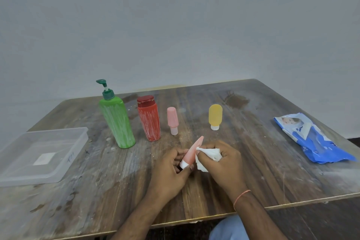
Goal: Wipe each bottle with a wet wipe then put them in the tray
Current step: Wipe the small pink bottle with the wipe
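My left hand point(171, 169) grips the coral tube point(191, 152) by its white cap, above the tabletop's point(272, 161) near-middle. My right hand point(224, 160) pinches the wet wipe point(209, 155) against it. Tray point(41, 155) at left edge.

The worktop point(253, 161) is brown wood grain with pale scuffs. Left of the red bottle point(149, 122), which has a dark red cap and whitish streaks, stands a green pump bottle point(116, 122) streaked white. To its right are a pink bottle point(172, 120) and a yellow bottle point(215, 116). The wipe point(209, 155) is white, the wipe pack point(311, 138) blue and white, the tray point(41, 154) clear.
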Tool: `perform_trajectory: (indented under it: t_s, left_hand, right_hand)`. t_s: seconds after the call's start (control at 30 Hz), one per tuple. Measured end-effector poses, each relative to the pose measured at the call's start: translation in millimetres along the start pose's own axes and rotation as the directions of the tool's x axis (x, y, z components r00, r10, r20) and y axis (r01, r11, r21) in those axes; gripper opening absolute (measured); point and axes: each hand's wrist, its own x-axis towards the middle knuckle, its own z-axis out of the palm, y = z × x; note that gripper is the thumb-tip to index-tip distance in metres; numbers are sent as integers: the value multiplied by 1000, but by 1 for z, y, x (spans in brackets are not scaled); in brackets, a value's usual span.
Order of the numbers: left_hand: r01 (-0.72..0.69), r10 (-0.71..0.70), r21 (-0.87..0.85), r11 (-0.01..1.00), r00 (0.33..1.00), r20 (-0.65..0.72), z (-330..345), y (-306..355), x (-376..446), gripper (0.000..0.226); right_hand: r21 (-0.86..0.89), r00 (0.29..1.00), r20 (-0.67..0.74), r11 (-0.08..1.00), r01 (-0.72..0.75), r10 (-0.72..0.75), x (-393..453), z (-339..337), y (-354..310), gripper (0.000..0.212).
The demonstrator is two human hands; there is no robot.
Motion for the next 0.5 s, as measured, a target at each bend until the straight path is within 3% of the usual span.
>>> perform_trajectory:
  t_s: [0.17, 0.37, 0.5]
  left_hand:
    - [-8, 7, 44, 999, 1000, 9, -2, 3, -1, 46]
    - [-16, 15, 45, 999, 1000, 12, -2, 6, -2, 47]
    - [-14, 13, 61, 998, 1000, 12, -2, 5, -2, 47]
  right_hand:
    - [-7, 998, -47, 999, -31, 31, 1, -1, -3, 17]
    - [37, 1000, -2, 999, -25, 25, 1, -3, -6, 23]
    - [17, 995, -34, 995, -95, 96, 2, -3, -3, 21]
